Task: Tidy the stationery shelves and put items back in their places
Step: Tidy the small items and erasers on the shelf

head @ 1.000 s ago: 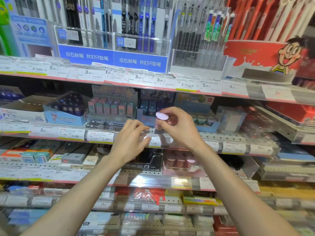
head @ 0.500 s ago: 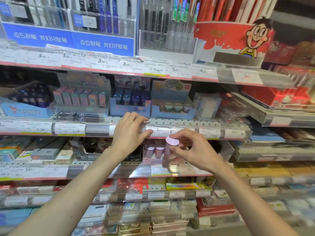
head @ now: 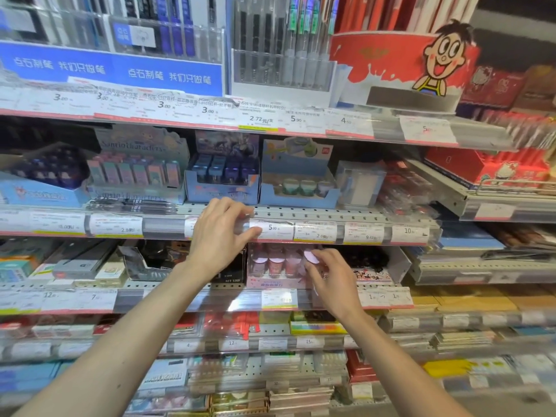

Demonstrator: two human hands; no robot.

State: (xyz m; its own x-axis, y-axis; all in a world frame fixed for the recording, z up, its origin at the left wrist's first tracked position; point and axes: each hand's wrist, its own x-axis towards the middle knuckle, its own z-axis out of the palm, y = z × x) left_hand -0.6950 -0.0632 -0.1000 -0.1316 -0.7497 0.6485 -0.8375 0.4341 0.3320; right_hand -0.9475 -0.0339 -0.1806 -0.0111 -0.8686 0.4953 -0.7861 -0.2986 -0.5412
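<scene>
My right hand (head: 328, 278) pinches a small pink-lidded jar (head: 311, 257) at the pink tray (head: 270, 281) on the lower shelf; left hand (head: 222, 236) rests relaxed on the price rail (head: 316, 233) — holding nothing. Risk: a clumsy set-down topples neighbouring jars.

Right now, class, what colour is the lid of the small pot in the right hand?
Pale lilac-pink lid, seen in the head view.

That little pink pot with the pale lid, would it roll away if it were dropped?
Probably: the pink pot looks round, so on its side it could roll. It seems light, since the right hand pinches it by fingertips alone. Upright it likely stands steady, like its neighbours.
</scene>
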